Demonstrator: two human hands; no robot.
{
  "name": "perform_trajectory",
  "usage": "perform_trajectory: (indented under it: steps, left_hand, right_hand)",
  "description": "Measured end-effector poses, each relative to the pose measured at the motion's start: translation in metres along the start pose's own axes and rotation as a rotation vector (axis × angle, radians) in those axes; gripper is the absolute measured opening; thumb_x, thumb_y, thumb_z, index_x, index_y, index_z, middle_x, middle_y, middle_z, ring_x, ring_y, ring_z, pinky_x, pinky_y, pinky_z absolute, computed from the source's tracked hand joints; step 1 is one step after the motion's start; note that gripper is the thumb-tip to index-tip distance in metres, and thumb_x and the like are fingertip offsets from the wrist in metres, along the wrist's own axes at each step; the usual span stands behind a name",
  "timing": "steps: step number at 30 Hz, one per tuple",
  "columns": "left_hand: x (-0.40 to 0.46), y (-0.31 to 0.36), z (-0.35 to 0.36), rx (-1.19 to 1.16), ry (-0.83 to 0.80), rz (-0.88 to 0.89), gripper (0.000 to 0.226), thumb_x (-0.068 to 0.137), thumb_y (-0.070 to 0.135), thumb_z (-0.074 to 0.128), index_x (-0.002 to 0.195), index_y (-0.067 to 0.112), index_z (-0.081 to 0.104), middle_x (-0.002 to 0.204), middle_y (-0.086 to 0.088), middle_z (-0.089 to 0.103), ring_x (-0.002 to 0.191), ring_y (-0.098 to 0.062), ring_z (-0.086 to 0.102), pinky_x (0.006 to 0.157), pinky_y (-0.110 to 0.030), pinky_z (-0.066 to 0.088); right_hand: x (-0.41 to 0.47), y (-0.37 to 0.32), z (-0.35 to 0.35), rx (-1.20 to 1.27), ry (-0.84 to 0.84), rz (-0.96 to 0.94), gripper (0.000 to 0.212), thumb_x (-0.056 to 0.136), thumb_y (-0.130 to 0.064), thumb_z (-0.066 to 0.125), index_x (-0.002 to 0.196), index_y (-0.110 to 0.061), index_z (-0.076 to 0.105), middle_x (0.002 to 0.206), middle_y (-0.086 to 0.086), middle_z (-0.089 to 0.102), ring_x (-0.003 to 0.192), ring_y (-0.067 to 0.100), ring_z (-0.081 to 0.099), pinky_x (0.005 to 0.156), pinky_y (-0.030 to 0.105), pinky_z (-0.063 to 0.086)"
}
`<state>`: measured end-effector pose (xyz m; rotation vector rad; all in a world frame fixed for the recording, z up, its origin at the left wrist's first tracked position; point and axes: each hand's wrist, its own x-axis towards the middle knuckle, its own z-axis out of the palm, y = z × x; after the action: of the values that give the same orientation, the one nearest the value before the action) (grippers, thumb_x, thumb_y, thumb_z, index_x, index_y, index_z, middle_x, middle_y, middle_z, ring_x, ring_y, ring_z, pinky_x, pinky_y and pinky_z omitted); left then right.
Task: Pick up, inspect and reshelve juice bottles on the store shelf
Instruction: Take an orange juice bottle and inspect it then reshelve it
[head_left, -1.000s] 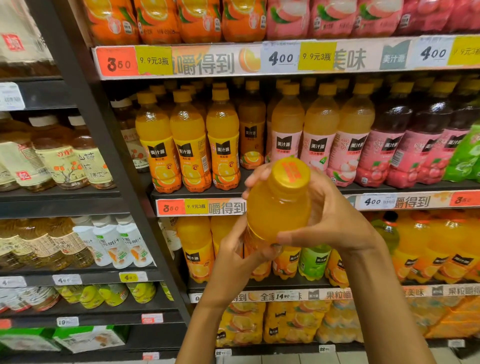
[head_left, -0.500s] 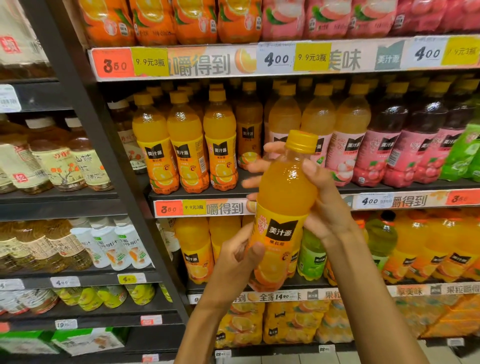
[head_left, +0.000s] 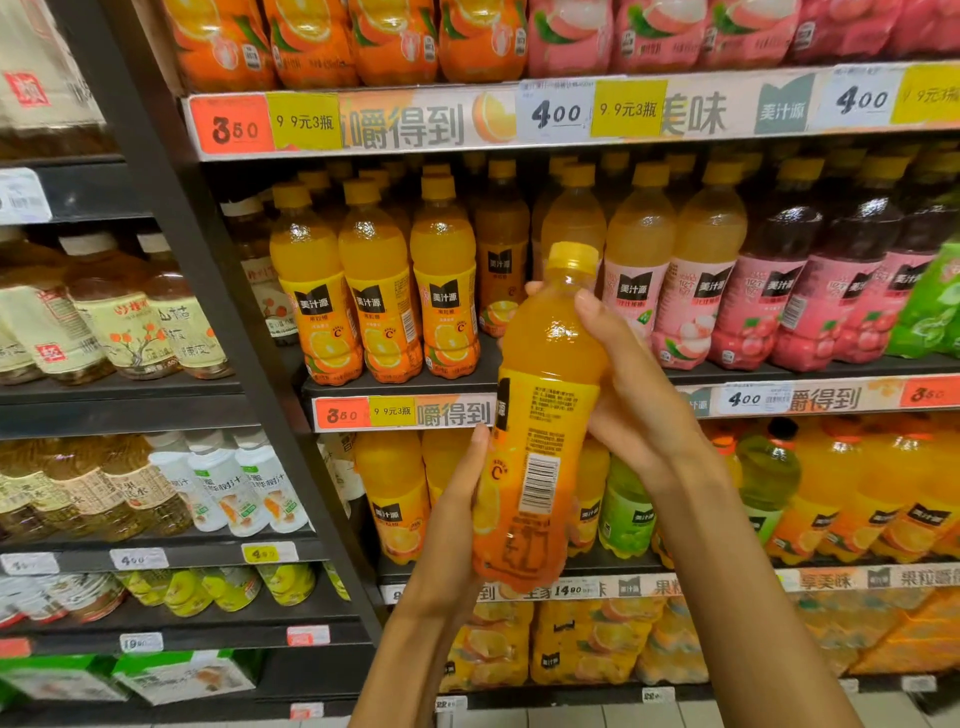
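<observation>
Before crowded store shelves (head_left: 405, 387), both hands' grip, left hand (head_left: 457, 519) and right hand (head_left: 634, 395), clamps the orange juice bottle (head_left: 540, 415).

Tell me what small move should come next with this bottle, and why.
Probably lift the bottle back toward the gap in the orange row, just right of the three front bottles. Both the left hand and right hand grip it upright with the barcode side facing the camera, so the inspection looks about finished.
</observation>
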<state>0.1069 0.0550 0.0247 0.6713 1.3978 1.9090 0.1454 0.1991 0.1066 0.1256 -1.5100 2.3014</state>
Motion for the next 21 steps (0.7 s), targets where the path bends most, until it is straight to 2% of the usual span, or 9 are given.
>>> perform_trajectory:
  steps: [2, 3, 6, 8, 10, 12, 14, 18, 21]
  left_hand:
    - [0.001, -0.003, 0.002, 0.012, -0.015, -0.010, 0.064, 0.086, 0.066, 0.037, 0.106, 0.015, 0.070, 0.093, -0.022, 0.071, 0.080, -0.034, 0.070, 0.075, -0.042, 0.055]
    - [0.001, -0.004, 0.004, 0.030, 0.008, -0.010, 0.063, 0.087, 0.065, 0.036, 0.106, 0.016, 0.070, 0.095, -0.022, 0.071, 0.084, -0.033, 0.069, 0.078, -0.043, 0.055]
    - [0.004, -0.004, 0.003, 0.152, 0.139, 0.050, 0.056, 0.089, 0.067, 0.032, 0.108, 0.029, 0.069, 0.105, -0.004, 0.073, 0.103, -0.020, 0.067, 0.087, -0.036, 0.054]
    - [0.004, -0.001, 0.003, 0.199, 0.161, 0.124, 0.053, 0.089, 0.064, 0.029, 0.112, 0.033, 0.066, 0.109, 0.005, 0.071, 0.106, -0.012, 0.065, 0.090, -0.033, 0.051]
    - [0.003, -0.001, 0.008, 0.232, 0.159, 0.168, 0.048, 0.088, 0.065, 0.032, 0.114, 0.039, 0.063, 0.110, 0.007, 0.070, 0.106, -0.010, 0.065, 0.090, -0.032, 0.052]
    - [0.003, -0.004, 0.014, 0.220, 0.188, 0.199, 0.044, 0.083, 0.069, 0.037, 0.104, 0.043, 0.065, 0.104, 0.005, 0.072, 0.099, -0.013, 0.067, 0.085, -0.032, 0.055]
    - [0.001, -0.006, 0.016, 0.157, 0.216, 0.193, 0.047, 0.079, 0.074, 0.036, 0.097, 0.046, 0.068, 0.096, 0.003, 0.074, 0.092, -0.016, 0.070, 0.080, -0.034, 0.057]
    - [-0.002, -0.006, 0.007, 0.059, 0.172, 0.128, 0.058, 0.077, 0.074, 0.035, 0.103, 0.036, 0.070, 0.098, -0.007, 0.074, 0.092, -0.024, 0.071, 0.081, -0.039, 0.057]
    - [0.000, -0.006, 0.006, 0.041, 0.156, 0.082, 0.067, 0.076, 0.077, 0.040, 0.110, 0.027, 0.069, 0.104, -0.013, 0.072, 0.097, -0.030, 0.068, 0.089, -0.047, 0.053]
  right_hand:
    - [0.003, 0.003, 0.003, 0.082, -0.044, 0.026, 0.034, 0.085, -0.032, 0.053, 0.112, -0.015, 0.064, 0.107, 0.012, 0.071, 0.102, 0.030, 0.067, 0.088, 0.046, 0.055]
    - [0.003, 0.004, 0.005, 0.090, -0.043, 0.021, 0.033, 0.084, -0.030, 0.053, 0.110, -0.014, 0.064, 0.103, 0.012, 0.071, 0.098, 0.029, 0.068, 0.086, 0.045, 0.056]
    - [0.003, 0.004, 0.008, -0.079, 0.064, -0.056, 0.029, 0.083, -0.029, 0.060, 0.108, -0.016, 0.066, 0.094, 0.005, 0.073, 0.090, 0.021, 0.069, 0.076, 0.037, 0.058]
    - [0.002, 0.003, 0.010, -0.190, 0.154, -0.113, 0.034, 0.082, -0.032, 0.069, 0.112, -0.017, 0.064, 0.090, -0.002, 0.073, 0.087, 0.013, 0.070, 0.067, 0.026, 0.056]
    - [0.001, 0.004, 0.013, -0.224, 0.202, -0.124, 0.044, 0.079, -0.038, 0.072, 0.117, -0.018, 0.061, 0.093, -0.004, 0.073, 0.087, 0.009, 0.070, 0.068, 0.021, 0.053]
    - [0.002, 0.003, 0.014, -0.214, 0.204, -0.078, 0.054, 0.079, -0.045, 0.069, 0.123, -0.016, 0.058, 0.105, -0.002, 0.072, 0.097, 0.011, 0.068, 0.076, 0.025, 0.052]
    - [0.004, -0.001, 0.013, -0.183, 0.151, -0.038, 0.050, 0.085, -0.045, 0.064, 0.124, -0.015, 0.058, 0.107, -0.001, 0.071, 0.102, 0.012, 0.066, 0.080, 0.026, 0.051]
    - [0.006, -0.005, 0.010, -0.157, 0.075, 0.006, 0.037, 0.086, -0.040, 0.058, 0.116, -0.019, 0.062, 0.103, -0.002, 0.072, 0.100, 0.012, 0.067, 0.078, 0.026, 0.054]
    - [0.004, 0.003, 0.012, -0.145, 0.052, 0.041, 0.048, 0.083, -0.043, 0.061, 0.124, -0.019, 0.058, 0.111, 0.004, 0.071, 0.107, 0.022, 0.066, 0.084, 0.035, 0.055]
